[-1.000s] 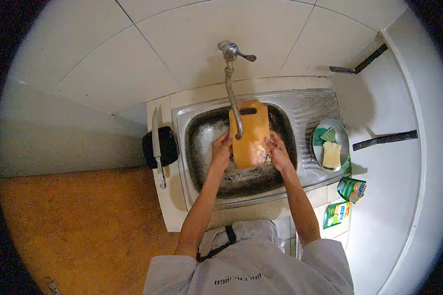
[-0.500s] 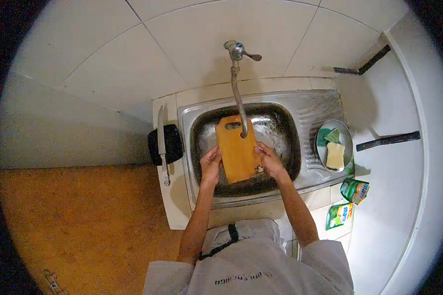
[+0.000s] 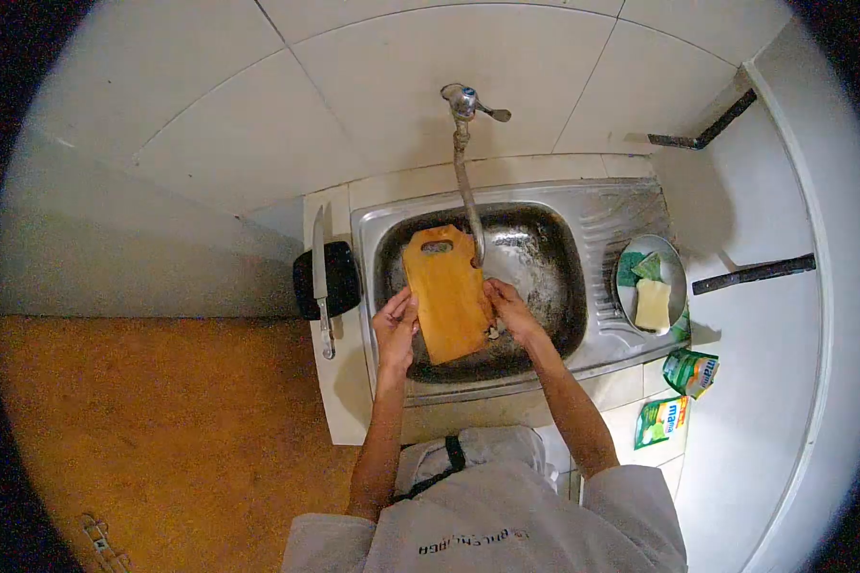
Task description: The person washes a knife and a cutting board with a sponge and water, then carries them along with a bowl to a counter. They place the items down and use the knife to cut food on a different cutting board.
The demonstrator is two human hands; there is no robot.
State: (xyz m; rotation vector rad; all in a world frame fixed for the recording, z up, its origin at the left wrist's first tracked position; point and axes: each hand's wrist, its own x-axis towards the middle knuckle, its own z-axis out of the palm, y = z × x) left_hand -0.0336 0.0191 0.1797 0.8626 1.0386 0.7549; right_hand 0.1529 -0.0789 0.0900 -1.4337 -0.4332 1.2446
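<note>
A wooden cutting board [image 3: 447, 301] with a handle slot at its far end is held over the metal sink [image 3: 545, 358]. My left hand [image 3: 395, 329] grips its left edge, fingers bent against the wood. On the opposite edge my right hand [image 3: 512, 310] is closed, near the lower right corner. The curved faucet pipe [image 3: 468, 196] comes down beside the board's upper right edge, its tip close to the wood. No stream of water can be made out.
Left of the sink, a knife [image 3: 320, 277] lies across a black tray [image 3: 346, 279]. On the drainboard at right, a metal bowl [image 3: 678, 286] holds a green scouring pad and a yellow sponge [image 3: 653, 306]. Two green pouches [image 3: 690, 371] are beyond its near corner.
The board has moved left with both hands on it, and its upper part no longer lies under the faucet's tip. The view has shifted slightly.
</note>
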